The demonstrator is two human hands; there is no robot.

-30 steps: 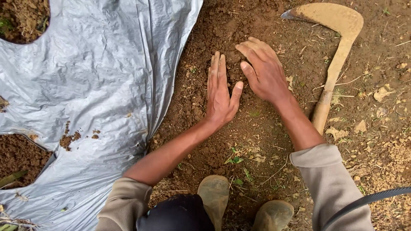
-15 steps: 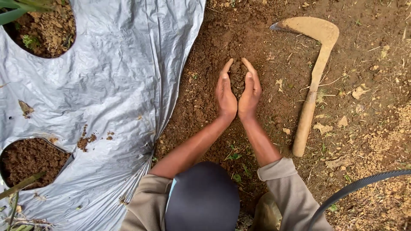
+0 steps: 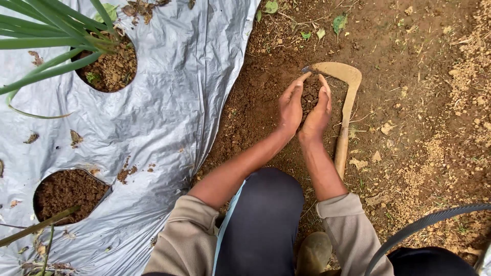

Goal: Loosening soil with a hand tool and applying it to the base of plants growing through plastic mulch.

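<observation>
My left hand [image 3: 290, 106] and my right hand [image 3: 318, 113] are cupped together, palms facing, with a clump of brown soil [image 3: 309, 95] held between them above the bare ground. Fingertips point away from me. Just beyond and to the right of my right hand lies a curved sickle [image 3: 346, 97] with a wooden handle, flat on the dirt and untouched. To the left a silver plastic mulch sheet [image 3: 174, 102] covers the bed, with round holes showing soil.
A leafy green plant [image 3: 56, 36] grows from the upper hole [image 3: 110, 66]; a second hole [image 3: 66, 191] lies lower left. My dark-trousered knee [image 3: 261, 220] and a boot [image 3: 313, 253] are below. A dark hose [image 3: 424, 222] curves at bottom right.
My hands went from flat and apart on the soil to pressed together, then lifted with soil scooped between them. The view shifted, so the sickle now lies right beside my hands.
</observation>
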